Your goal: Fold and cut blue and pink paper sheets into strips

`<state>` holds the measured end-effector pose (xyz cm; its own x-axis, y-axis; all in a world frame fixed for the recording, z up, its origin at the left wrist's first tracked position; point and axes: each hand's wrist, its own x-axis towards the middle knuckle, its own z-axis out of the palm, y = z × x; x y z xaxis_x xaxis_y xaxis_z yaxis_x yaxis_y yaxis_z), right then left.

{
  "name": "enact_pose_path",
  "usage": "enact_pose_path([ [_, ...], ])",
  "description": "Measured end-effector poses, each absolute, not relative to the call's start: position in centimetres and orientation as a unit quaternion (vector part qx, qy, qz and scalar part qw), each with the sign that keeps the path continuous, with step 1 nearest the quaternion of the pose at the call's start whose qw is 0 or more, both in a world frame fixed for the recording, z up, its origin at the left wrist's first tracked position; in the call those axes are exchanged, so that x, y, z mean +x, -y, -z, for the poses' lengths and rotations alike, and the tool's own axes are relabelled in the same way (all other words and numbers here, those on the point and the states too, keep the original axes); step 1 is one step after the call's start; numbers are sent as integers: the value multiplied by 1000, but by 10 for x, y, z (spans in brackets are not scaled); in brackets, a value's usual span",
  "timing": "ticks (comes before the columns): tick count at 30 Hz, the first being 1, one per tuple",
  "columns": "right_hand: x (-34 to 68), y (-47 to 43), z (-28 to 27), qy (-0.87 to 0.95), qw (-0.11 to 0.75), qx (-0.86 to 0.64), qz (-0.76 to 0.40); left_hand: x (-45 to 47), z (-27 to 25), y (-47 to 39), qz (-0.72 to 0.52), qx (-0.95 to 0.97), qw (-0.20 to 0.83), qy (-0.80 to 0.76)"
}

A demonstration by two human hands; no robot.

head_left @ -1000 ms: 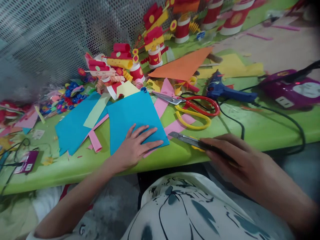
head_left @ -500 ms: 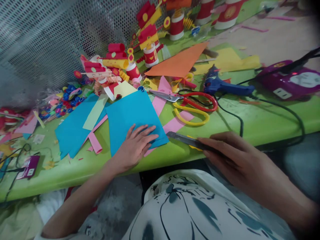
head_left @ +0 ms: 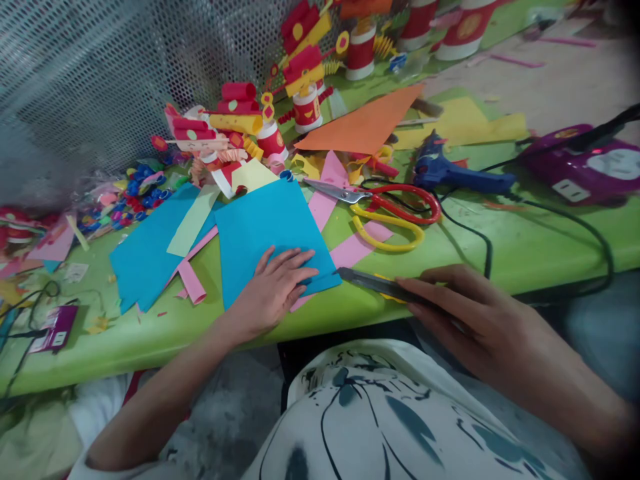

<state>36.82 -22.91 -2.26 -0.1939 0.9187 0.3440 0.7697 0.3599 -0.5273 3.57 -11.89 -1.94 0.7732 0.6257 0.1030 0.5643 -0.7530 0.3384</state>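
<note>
A blue sheet of paper (head_left: 270,217) lies on the green table at centre. My left hand (head_left: 273,287) rests flat on its lower part, fingers spread. Along the sheet's near edge, below my fingers, runs a narrow strip (head_left: 324,283) marked off by a line. My right hand (head_left: 465,320) is closed around a dark, flat utility knife (head_left: 373,281). The tip points left and meets the sheet's right edge near the lower corner. Behind the knife lie scissors (head_left: 395,207) with one red and one yellow handle, and pink paper strips (head_left: 357,248).
A blue glue gun (head_left: 457,175) and purple power strip (head_left: 575,163) with black cables sit at right. Orange paper (head_left: 365,127) lies behind the scissors. Red-and-white paper cup figures (head_left: 273,140) stand at the back. More blue paper (head_left: 150,247) and colourful caps (head_left: 140,200) are at left.
The knife tip has come to the blue sheet's right edge, where it was slightly apart before. My left hand stays on the sheet. The view has shifted slightly.
</note>
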Motion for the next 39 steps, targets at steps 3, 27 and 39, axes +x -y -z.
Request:
enact_pose_path([
  [3,368,229,21,758,330,-543,-147,35,19,117,-99,932,144,-316],
  [27,385,210,19,756,311,-502,-282,30,25,109,-52,965,77,-247],
  [39,389,203,18,766,289,-490,-300,33,21,109,-59,965,78,-242],
])
